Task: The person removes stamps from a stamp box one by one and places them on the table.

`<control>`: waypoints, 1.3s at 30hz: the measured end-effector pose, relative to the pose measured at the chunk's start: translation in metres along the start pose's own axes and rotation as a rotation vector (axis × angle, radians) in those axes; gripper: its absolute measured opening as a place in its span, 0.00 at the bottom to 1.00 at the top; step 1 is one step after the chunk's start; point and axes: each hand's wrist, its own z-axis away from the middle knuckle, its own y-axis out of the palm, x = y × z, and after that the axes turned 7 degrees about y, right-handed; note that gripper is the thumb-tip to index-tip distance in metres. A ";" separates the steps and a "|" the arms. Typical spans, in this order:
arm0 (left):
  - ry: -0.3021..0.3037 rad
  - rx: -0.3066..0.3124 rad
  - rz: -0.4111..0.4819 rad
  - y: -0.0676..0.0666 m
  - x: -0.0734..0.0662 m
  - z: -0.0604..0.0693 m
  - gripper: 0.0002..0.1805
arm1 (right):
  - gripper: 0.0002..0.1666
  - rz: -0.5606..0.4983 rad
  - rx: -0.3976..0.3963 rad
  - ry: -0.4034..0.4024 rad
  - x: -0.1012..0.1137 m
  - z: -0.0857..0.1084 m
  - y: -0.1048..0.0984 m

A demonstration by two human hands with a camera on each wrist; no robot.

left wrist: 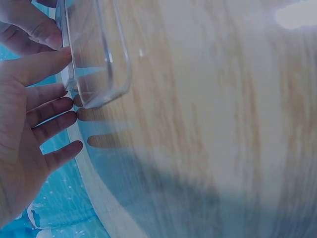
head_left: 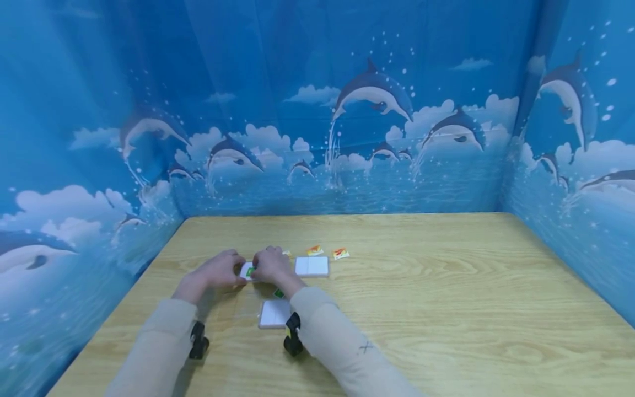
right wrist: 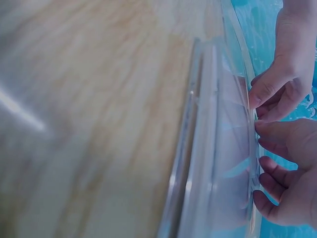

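My left hand (head_left: 225,268) grips the left side of a shallow clear plastic box (left wrist: 94,54) with a white inside, thumb and fingertips at its edge. Over the right part of that box bends my right hand (head_left: 273,264), its thumb and fingertip at a small green picture card (head_left: 249,272). Their exact contact is partly hidden. In the right wrist view both hands meet at the box's edge, the right hand (right wrist: 292,173) below the left hand (right wrist: 285,82). A second white box (head_left: 311,266) lies just right of my right hand. Nearer me lies a third white box (head_left: 274,314), partly behind my right sleeve.
Two orange picture cards, one card (head_left: 315,250) and another card (head_left: 340,253), lie behind the second box. A dark green card (head_left: 279,293) shows below my right wrist. The wooden table (head_left: 446,309) ends at a blue dolphin curtain (head_left: 278,110).
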 end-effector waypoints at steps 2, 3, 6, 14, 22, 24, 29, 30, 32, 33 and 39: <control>-0.001 0.000 0.002 0.000 0.000 0.000 0.28 | 0.16 -0.001 0.010 -0.002 0.000 0.000 0.000; -0.006 0.002 0.002 0.000 -0.001 0.000 0.28 | 0.15 0.000 0.016 -0.003 0.000 0.000 0.000; -0.008 0.007 0.005 0.000 -0.001 0.001 0.28 | 0.14 -0.006 0.033 -0.002 -0.001 0.000 -0.002; -0.005 0.005 0.008 -0.001 -0.003 0.000 0.28 | 0.13 -0.029 0.067 -0.037 -0.005 0.000 -0.006; 0.017 0.001 -0.007 -0.002 -0.001 0.000 0.29 | 0.12 -0.038 0.115 -0.096 -0.010 -0.001 -0.011; 0.025 -0.003 -0.006 -0.002 -0.001 0.001 0.29 | 0.12 -0.040 0.119 -0.102 -0.012 -0.002 -0.011; 0.033 -0.010 -0.007 -0.001 0.000 0.000 0.28 | 0.16 -0.066 0.128 -0.089 -0.013 -0.002 -0.010; 0.027 -0.009 -0.006 -0.001 0.000 0.000 0.28 | 0.16 -0.071 0.129 -0.087 -0.013 -0.002 -0.010; 0.019 -0.007 -0.005 -0.001 -0.001 0.000 0.28 | 0.16 -0.083 0.133 -0.081 -0.013 -0.003 -0.010; 0.019 -0.004 -0.005 -0.002 -0.001 0.000 0.28 | 0.16 -0.084 0.134 -0.080 -0.013 -0.003 -0.010; 0.006 0.006 -0.005 -0.002 -0.002 0.001 0.29 | 0.14 -0.081 0.127 -0.080 -0.013 -0.002 -0.010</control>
